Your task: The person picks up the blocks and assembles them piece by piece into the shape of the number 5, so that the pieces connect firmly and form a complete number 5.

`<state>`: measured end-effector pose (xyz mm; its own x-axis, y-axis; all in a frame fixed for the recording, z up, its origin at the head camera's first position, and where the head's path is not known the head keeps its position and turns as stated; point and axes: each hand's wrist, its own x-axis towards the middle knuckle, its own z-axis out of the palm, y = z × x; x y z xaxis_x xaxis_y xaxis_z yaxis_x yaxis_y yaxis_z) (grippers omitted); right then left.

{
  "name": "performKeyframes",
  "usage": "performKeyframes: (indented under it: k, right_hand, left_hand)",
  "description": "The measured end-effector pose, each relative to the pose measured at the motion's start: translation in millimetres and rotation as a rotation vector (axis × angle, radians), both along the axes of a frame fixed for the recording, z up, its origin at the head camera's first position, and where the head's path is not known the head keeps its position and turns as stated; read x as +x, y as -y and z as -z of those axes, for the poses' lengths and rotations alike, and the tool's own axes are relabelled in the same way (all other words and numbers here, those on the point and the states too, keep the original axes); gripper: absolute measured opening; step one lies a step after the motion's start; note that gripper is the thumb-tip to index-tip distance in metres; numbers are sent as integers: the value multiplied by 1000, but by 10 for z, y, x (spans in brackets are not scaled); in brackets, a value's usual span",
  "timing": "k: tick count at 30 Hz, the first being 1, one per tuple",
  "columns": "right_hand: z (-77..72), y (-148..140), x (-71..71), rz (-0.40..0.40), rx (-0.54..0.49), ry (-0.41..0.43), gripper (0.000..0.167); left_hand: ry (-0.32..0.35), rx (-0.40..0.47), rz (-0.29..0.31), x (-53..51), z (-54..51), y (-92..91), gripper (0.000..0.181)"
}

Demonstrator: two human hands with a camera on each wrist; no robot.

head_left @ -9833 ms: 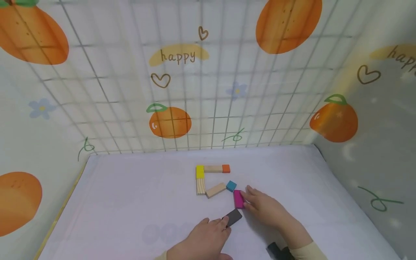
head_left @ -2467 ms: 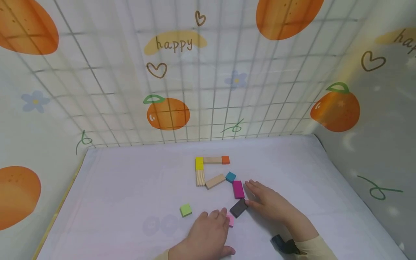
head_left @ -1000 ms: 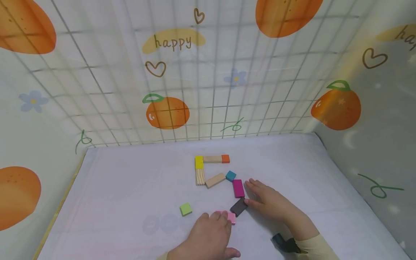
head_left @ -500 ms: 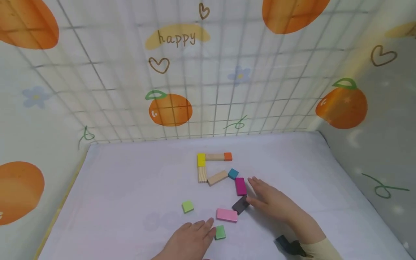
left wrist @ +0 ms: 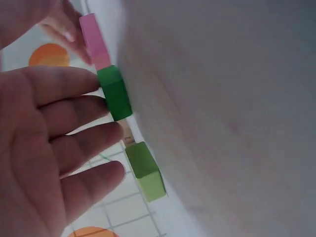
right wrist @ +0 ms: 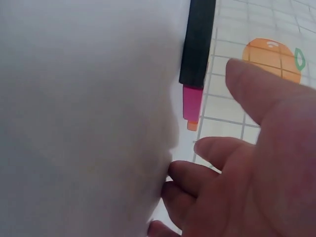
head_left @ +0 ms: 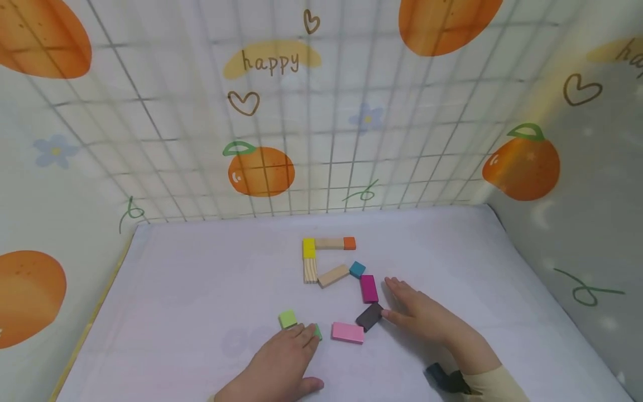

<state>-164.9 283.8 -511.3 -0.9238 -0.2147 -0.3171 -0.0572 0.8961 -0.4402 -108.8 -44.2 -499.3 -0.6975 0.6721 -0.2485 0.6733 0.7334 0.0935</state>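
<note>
My left hand [head_left: 283, 354] lies low over the white tabletop with its fingers extended, fingertips against a small green block [head_left: 318, 333]. In the left wrist view the green block [left wrist: 114, 94] meets those fingertips, and the thumb is away from it. Just beyond the fingers sits a lime-green block [head_left: 288, 319]. A pink block [head_left: 348, 333] lies to the right, one end near a dark grey block [head_left: 369, 317]. My right hand [head_left: 421, 314] rests on the table, fingers loosely extended; its thumb is at the dark grey block's edge. A magenta block [head_left: 369, 288] lies beside its fingertips.
Beyond the hands, the curved row continues with a blue cube [head_left: 358, 269], a plain wooden block [head_left: 334, 276], a striped wooden block [head_left: 310, 271], a yellow block [head_left: 308, 248], another plain block [head_left: 329, 244] and an orange cube [head_left: 349, 243]. A printed curtain [head_left: 321, 128] backs the table.
The dark grey block, then the pink one, joined the row's near end. My left hand left the pink block and slid the green block left, close to the lime-green one. The right hand stayed nearly still.
</note>
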Motion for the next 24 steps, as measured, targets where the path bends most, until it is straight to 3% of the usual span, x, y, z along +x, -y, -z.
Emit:
performKeyframes:
  k: [3, 7, 24]
  right_hand:
    - [1, 14, 10, 0, -7, 15, 92]
    - [13, 8, 34, -16, 5, -16, 90]
    - [65, -10, 30, -50, 63, -48, 90]
  left_hand:
    - [33, 22, 7, -26, 30, -30, 78]
    - [71, 38, -30, -30, 52, -67, 78]
    - [231, 120, -109, -12, 33, -160, 82]
